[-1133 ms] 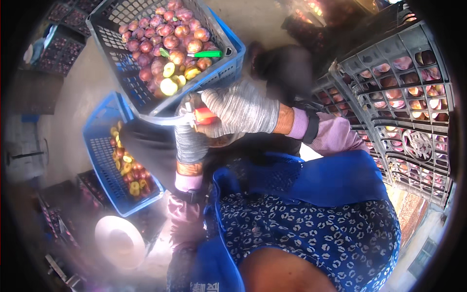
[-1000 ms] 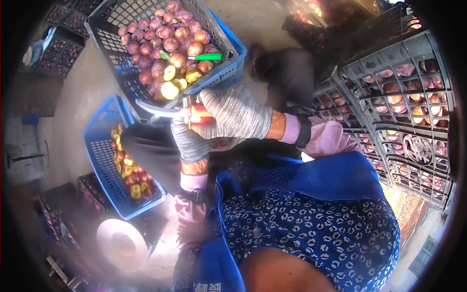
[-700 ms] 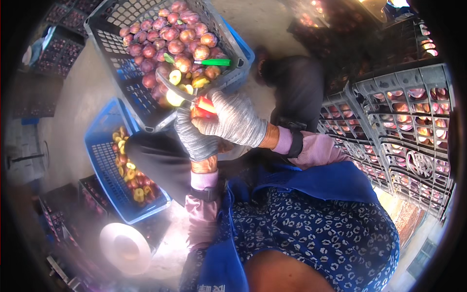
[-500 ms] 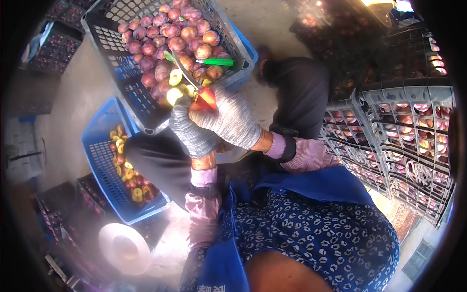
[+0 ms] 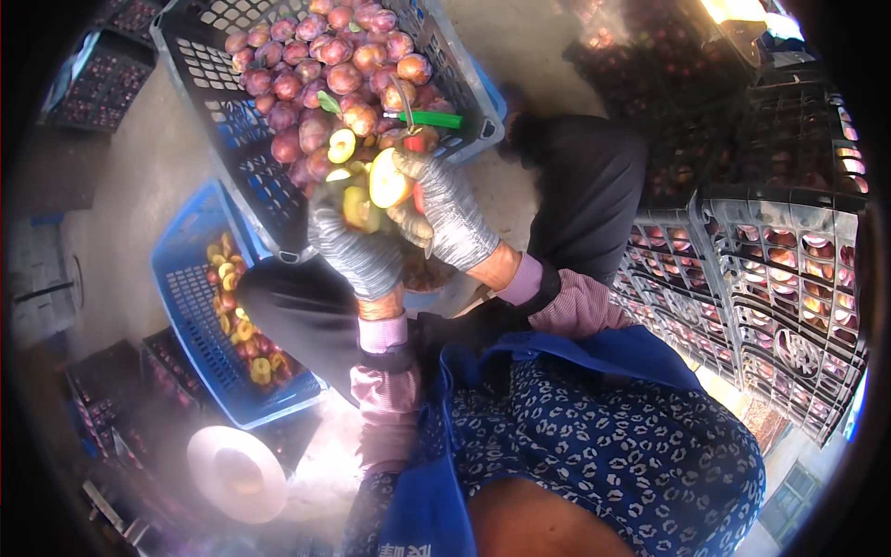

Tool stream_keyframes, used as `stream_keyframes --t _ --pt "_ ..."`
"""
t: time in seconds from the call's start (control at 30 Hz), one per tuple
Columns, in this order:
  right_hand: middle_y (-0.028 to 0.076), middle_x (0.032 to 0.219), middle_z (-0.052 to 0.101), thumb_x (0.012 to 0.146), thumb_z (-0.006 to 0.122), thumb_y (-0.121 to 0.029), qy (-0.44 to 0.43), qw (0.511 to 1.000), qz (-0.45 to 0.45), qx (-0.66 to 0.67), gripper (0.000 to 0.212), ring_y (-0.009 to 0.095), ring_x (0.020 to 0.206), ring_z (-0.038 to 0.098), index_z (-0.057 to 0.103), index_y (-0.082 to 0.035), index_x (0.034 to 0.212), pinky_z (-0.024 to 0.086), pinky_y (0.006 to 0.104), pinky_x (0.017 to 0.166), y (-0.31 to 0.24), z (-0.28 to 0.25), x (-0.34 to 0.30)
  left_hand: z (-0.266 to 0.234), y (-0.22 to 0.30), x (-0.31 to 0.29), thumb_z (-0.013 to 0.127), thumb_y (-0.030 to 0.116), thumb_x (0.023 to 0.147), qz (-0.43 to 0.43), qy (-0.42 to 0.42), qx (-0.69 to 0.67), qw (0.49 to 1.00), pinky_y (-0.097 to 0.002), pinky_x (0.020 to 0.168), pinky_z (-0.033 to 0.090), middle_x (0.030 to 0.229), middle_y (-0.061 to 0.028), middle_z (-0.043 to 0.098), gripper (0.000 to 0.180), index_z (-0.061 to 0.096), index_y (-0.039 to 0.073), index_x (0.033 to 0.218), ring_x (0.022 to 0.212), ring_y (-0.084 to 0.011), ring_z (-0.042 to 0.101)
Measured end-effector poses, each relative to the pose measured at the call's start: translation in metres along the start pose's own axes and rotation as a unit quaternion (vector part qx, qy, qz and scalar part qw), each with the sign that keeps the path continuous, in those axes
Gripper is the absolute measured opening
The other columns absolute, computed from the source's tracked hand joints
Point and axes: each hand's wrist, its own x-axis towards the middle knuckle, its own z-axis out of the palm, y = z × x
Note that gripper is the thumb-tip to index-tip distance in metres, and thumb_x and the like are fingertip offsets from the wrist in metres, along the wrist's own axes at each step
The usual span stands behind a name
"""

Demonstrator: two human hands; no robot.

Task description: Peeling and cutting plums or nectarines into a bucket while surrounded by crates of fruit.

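Both my hands wear grey gloves and are close together over the near edge of a black crate [image 5: 218, 200] of red-purple plums [image 5: 306, 70]. My left hand [image 5: 357, 251] grips a cut plum half [image 5: 360, 210] with yellow flesh. In my right hand [image 5: 452, 218] is a knife with a red handle [image 5: 415, 143], its curved blade pointing away over the plums. The same hand's thumb and fingers hold another plum half [image 5: 390, 179], cut face up. A green-handled tool [image 5: 432, 119] lies on the plums just beyond. Cut pieces [image 5: 342, 146] rest near my left fingertips.
A blue basket [image 5: 190, 311] with halved plums [image 5: 243, 330] stands left of my left knee. Black crates full of fruit [image 5: 784, 269] are stacked at the right. A pale round hat-like object [image 5: 237, 473] lies at the lower left. Below my hands, a container is partly hidden.
The hands have drawn slightly apart, and two plum halves now show between them. The knife blade has swung from pointing left to pointing away, nearer the green-handled tool.
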Motion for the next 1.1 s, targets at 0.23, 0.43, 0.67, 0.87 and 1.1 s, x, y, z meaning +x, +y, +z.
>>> stream_keyframes --t 0.23,0.43,0.67,0.87,1.1 --pt "0.006 0.095 0.058 0.088 0.057 -0.021 -0.102 0.990 0.059 0.079 0.029 0.016 0.081 0.060 0.050 -0.006 0.111 0.054 0.0275 0.058 0.034 -0.017 -0.003 -0.015 -0.031 -0.004 0.048 0.024 0.090 -0.128 0.036 -0.077 0.988 -0.0298 0.081 0.049 0.101 -0.0101 0.058 0.028 0.053 0.002 0.107 0.093 -0.0181 0.058" --pt "0.010 0.096 0.060 0.088 0.057 -0.020 -0.031 0.903 0.243 0.353 0.031 0.020 0.081 0.062 0.049 -0.002 0.111 0.054 0.0337 0.063 0.019 -0.018 0.004 -0.028 -0.015 0.010 0.050 0.036 0.089 -0.373 -0.025 -0.527 0.763 -0.0395 0.093 0.043 0.111 -0.0112 0.058 0.039 0.054 0.005 0.111 0.104 -0.0231 0.055" --pt "0.004 0.074 0.055 0.079 0.059 -0.005 -0.119 0.982 0.059 -0.134 0.028 0.013 0.052 0.052 0.055 -0.006 0.107 0.041 0.0248 0.047 0.019 -0.033 0.009 -0.039 -0.006 0.007 0.055 0.031 0.084 -0.342 -0.055 -0.537 0.769 -0.0397 0.095 0.042 0.111 -0.0118 0.059 0.041 0.054 0.001 0.112 0.106 -0.0241 0.054" --pt "0.001 0.074 0.056 0.085 0.054 -0.005 -0.172 0.976 0.043 -0.123 0.019 0.009 0.050 0.050 0.057 -0.004 0.104 0.039 0.0239 0.045 -0.007 -0.033 0.007 -0.040 0.003 0.023 0.057 0.031 0.082 -0.325 -0.147 -0.408 0.840 -0.0290 0.075 0.048 0.105 -0.0117 0.059 0.043 0.056 -0.001 0.110 0.097 -0.0186 0.056" --pt "0.005 0.092 0.061 0.091 0.057 -0.020 -0.102 0.986 0.096 -0.090 0.026 0.008 0.081 0.056 0.058 0.000 0.106 0.047 0.0247 0.070 -0.033 -0.008 0.005 -0.034 0.020 0.025 0.065 0.020 0.080 -0.319 -0.202 -0.223 0.899 -0.0216 0.067 0.047 0.089 -0.0055 0.063 0.036 0.060 -0.003 0.108 0.076 -0.0105 0.059"
